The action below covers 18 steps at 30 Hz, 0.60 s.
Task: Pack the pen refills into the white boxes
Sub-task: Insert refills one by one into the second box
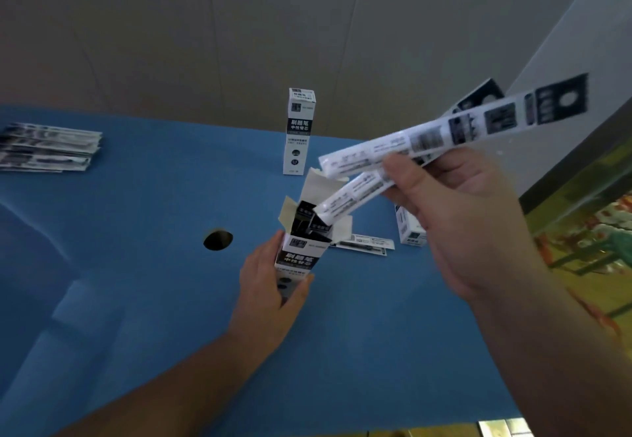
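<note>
My left hand (266,286) grips an open white box (301,248) upright above the blue table, its top flaps spread. Dark refill packet ends show inside its mouth. My right hand (455,217) holds two long white refill packets (444,135) fanned apart. The lower packet's tip (328,210) rests at the box opening; the upper one points up to the right.
A closed white box (299,130) stands upright at the table's far edge. Another box (410,231) stands behind my right hand, with a flat packet (366,244) lying beside it. A stack of packets (48,147) lies far left. A round hole (218,239) opens in the blue table (154,299).
</note>
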Each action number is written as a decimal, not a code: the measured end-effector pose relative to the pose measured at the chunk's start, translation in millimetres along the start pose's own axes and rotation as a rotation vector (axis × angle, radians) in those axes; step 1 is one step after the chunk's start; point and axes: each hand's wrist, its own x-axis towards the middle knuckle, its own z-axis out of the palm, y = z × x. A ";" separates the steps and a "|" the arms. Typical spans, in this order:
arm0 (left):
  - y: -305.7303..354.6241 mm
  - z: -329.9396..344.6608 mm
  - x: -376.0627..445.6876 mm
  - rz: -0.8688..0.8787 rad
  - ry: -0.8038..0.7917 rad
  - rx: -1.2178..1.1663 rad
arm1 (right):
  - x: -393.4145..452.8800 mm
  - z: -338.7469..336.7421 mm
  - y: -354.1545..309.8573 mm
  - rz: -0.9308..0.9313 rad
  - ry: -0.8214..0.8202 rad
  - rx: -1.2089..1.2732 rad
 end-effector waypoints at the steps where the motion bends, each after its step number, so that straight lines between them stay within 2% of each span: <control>1: 0.0 0.2 -0.1 -0.008 -0.004 -0.008 | -0.9 2.2 5.8 -0.008 -0.023 -0.037; 7: 5.7 0.2 -4.8 -0.014 0.018 0.033 | -2.0 -3.0 20.6 0.075 -0.179 -0.277; 12: 4.1 0.8 -6.4 -0.023 0.021 0.044 | 2.0 -5.4 22.0 0.214 -0.230 -0.566; 15: 3.9 1.2 -7.8 -0.032 0.036 0.041 | 7.7 4.5 21.4 0.234 -0.238 -0.761; 18: 4.2 0.5 -4.9 -0.049 0.025 -0.001 | 13.9 16.1 25.3 0.226 -0.246 -0.812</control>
